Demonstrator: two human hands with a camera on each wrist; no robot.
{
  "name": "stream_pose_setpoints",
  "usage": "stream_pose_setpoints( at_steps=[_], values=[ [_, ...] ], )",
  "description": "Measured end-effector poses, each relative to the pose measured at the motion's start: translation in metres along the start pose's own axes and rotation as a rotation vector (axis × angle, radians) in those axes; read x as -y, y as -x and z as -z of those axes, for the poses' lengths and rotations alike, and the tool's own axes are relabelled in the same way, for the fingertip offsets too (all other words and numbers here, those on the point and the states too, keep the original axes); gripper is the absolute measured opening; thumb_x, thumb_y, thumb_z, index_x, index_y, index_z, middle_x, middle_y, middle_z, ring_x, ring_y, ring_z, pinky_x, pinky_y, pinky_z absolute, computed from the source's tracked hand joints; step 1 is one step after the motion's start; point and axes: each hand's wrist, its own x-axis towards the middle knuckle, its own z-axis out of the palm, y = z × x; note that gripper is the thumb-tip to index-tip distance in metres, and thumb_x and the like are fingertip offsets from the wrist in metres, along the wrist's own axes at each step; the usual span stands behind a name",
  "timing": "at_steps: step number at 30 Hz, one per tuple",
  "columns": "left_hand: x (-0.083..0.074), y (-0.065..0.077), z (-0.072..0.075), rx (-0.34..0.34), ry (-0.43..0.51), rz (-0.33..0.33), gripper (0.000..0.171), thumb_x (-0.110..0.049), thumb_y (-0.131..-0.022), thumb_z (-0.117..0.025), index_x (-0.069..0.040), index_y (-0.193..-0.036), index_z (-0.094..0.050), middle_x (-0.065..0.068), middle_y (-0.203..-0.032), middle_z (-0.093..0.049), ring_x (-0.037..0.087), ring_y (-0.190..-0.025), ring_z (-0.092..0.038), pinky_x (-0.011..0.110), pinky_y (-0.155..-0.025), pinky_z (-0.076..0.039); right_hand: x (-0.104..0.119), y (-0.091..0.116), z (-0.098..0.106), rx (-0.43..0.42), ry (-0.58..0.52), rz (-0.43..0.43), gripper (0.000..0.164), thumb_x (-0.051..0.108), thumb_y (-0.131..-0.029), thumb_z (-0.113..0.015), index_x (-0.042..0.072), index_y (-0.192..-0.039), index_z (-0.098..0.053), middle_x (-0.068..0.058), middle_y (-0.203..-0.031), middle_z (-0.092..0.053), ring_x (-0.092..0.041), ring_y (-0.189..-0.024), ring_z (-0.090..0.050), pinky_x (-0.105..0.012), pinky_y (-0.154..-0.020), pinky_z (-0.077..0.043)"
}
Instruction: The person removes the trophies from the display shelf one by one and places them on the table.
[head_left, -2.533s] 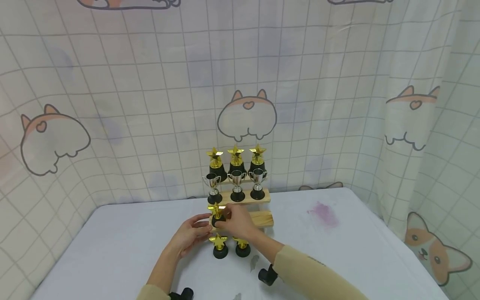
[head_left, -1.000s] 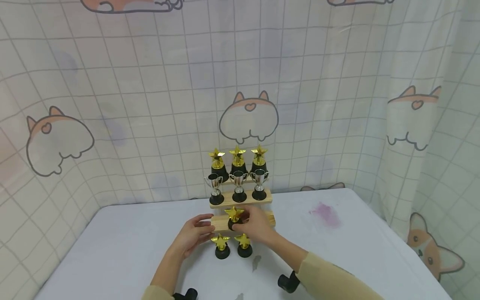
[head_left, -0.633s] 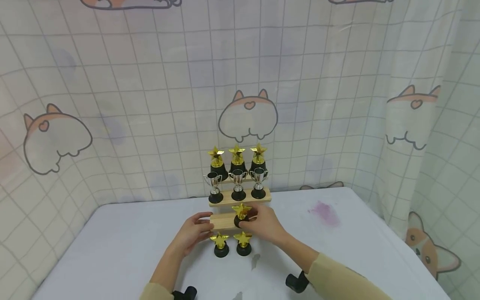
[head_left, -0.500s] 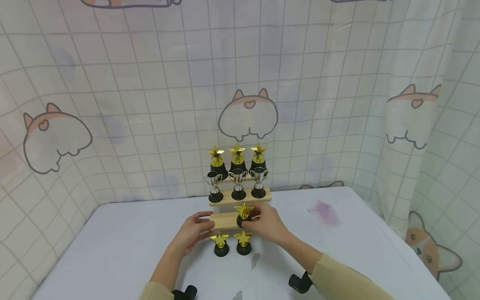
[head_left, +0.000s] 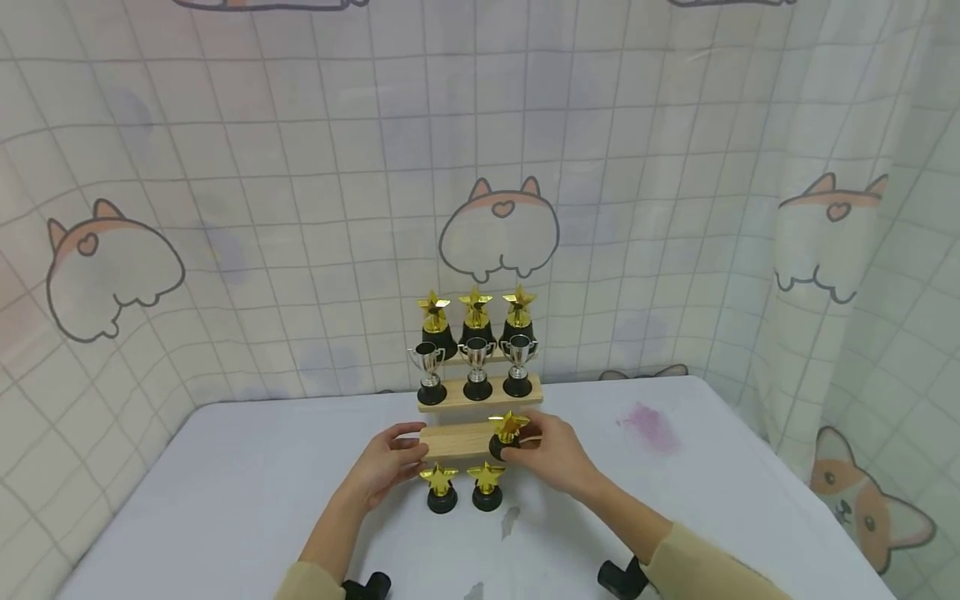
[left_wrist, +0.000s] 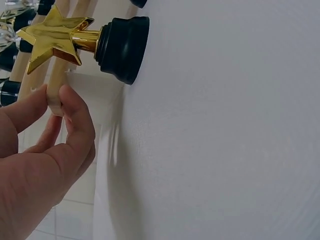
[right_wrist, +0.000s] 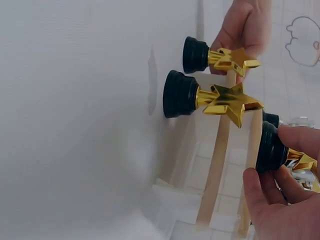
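Observation:
In the head view my right hand (head_left: 558,457) grips a small gold star trophy (head_left: 505,447) by its black base, at the right part of the lowest wooden shelf board (head_left: 453,442). The right wrist view has thumb and fingers around that base (right_wrist: 271,148). My left hand (head_left: 381,468) pinches the left end of the same board, with thumb and fingertips on its end (left_wrist: 55,100) in the left wrist view. Two more star trophies, a left one (head_left: 442,497) and a right one (head_left: 487,497), stand upright on the white table in front of the board.
Above the held board, a wooden tier (head_left: 455,400) bears three silver cup trophies, the middle one (head_left: 477,385) among them. Behind stand three taller gold star trophies, one at the centre (head_left: 477,333). A white tabletop (head_left: 270,483) surrounds the stand, and a patterned curtain (head_left: 322,208) hangs behind.
My right hand has moved the star trophy along the lowest board from its left end to its right part. The left hand keeps holding the board's left end.

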Motion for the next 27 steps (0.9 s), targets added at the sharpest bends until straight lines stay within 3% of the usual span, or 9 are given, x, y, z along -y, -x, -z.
stream_pose_setpoints(
  at_steps=[10, 19, 27],
  values=[
    [0.001, 0.001, 0.000, 0.017, 0.039, 0.010, 0.049, -0.003, -0.097, -0.069, 0.000, -0.143, -0.052, 0.022, -0.125, -0.053, 0.029, -0.102, -0.064, 0.039, -0.089, -0.060, -0.010, 0.011, 0.014, -0.013, -0.014, -0.046, 0.038, 0.012, -0.085, -0.083, 0.000, -0.117, -0.067, -0.008, -0.105, -0.070, -0.029, -0.100, -0.069, -0.038, -0.086, -0.061],
    [0.001, -0.002, 0.001, 0.000, 0.025, 0.006, 0.047, -0.002, -0.097, -0.069, -0.001, -0.142, -0.054, 0.022, -0.124, -0.053, 0.028, -0.102, -0.064, 0.037, -0.088, -0.060, -0.023, 0.018, 0.018, -0.026, -0.007, -0.094, 0.039, 0.012, -0.085, -0.083, -0.001, -0.119, -0.067, -0.011, -0.108, -0.071, -0.029, -0.101, -0.070, -0.041, -0.088, -0.060],
    [0.002, -0.002, 0.003, 0.001, 0.038, -0.002, 0.047, -0.001, -0.097, -0.069, 0.000, -0.141, -0.054, 0.022, -0.123, -0.055, 0.028, -0.101, -0.065, 0.038, -0.088, -0.060, -0.033, 0.022, 0.018, 0.012, -0.025, -0.101, 0.039, 0.012, -0.084, -0.083, -0.002, -0.117, -0.066, -0.011, -0.107, -0.071, -0.030, -0.099, -0.071, -0.040, -0.086, -0.061]
  ],
)
